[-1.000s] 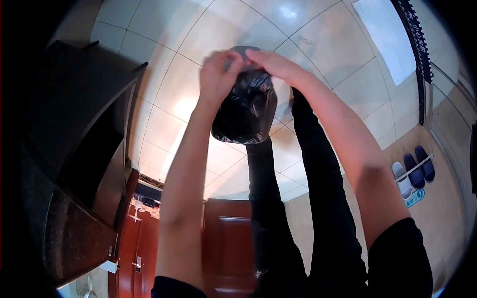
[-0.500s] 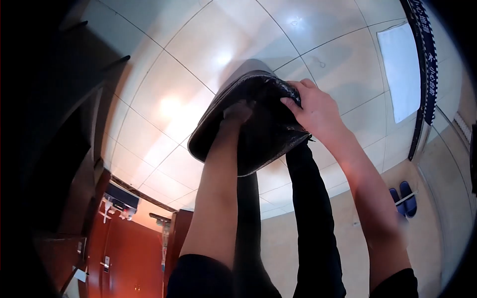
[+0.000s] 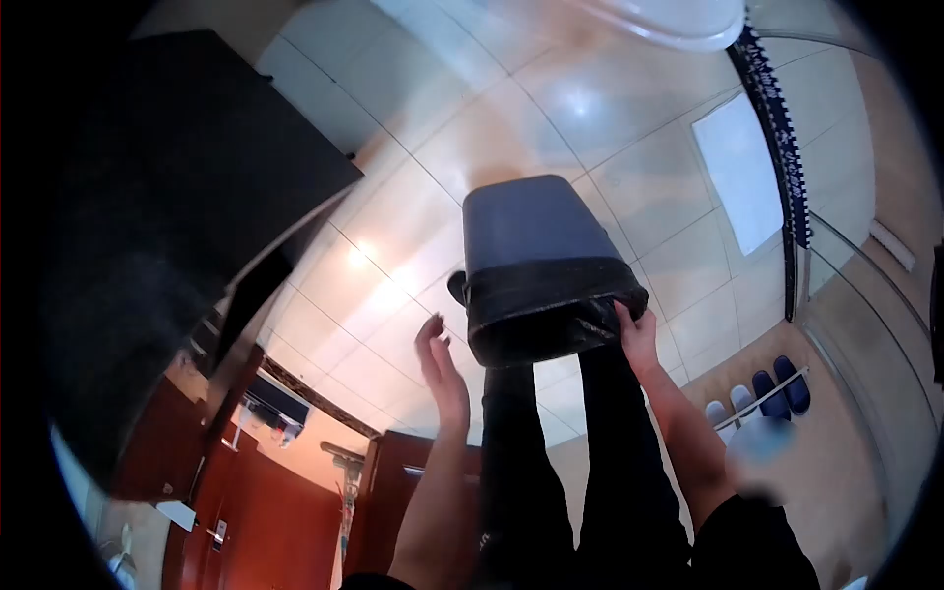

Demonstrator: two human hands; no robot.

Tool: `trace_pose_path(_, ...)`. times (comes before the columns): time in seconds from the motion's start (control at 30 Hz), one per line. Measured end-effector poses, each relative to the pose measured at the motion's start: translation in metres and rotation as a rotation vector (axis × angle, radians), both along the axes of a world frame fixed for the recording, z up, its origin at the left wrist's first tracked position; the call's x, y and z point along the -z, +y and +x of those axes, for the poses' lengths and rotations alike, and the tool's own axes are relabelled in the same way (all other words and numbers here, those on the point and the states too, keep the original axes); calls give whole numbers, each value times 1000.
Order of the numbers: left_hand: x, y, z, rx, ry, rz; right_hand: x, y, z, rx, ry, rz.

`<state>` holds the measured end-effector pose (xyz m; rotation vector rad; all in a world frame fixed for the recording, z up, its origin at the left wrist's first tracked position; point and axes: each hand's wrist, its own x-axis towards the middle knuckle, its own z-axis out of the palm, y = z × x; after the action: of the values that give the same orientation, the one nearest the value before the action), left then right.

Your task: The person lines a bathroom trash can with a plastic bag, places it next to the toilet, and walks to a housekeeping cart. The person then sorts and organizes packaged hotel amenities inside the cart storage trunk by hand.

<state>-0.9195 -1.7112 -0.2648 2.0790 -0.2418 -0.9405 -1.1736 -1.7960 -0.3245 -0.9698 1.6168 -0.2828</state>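
A grey trash bin is tilted, with its opening toward me and its base pointing away. A black bin liner is folded over the rim, and the bin's inside is dark. My right hand grips the right side of the lined rim, thumb over the edge. To the left of the bin, my left hand is raised in the air, fingers loosely bent and apart, touching nothing. Some bunched black liner sticks out at the bin's left side.
A dark cabinet stands at the left. A white curved fixture shows at the top. On the right are a white mat, a dark lettered strip and slippers on the wall. A red-brown door is at lower left.
My left hand has come out of the bin and moved to its left. The bin is tipped further, showing its outer side. My right hand still holds the rim; the view has shifted.
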Motion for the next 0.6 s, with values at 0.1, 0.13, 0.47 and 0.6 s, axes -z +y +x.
trace_pose_path(0.1, -6, -33, 20, -41, 310, -71, -45, -9, 13, 36, -32, -38)
trace_pose_path(0.13, -14, -37, 26, 21, 283, -88, -55, -12, 13, 49, -33, -39)
trace_pose_path(0.47, -250, -126, 97, 640, -457, -354, -82, -100, 77, 22, 304, -112)
trace_pose_path(0.6, -319, -110, 156, 600, -984, -374, -54, -157, 168, 146, 180, 11)
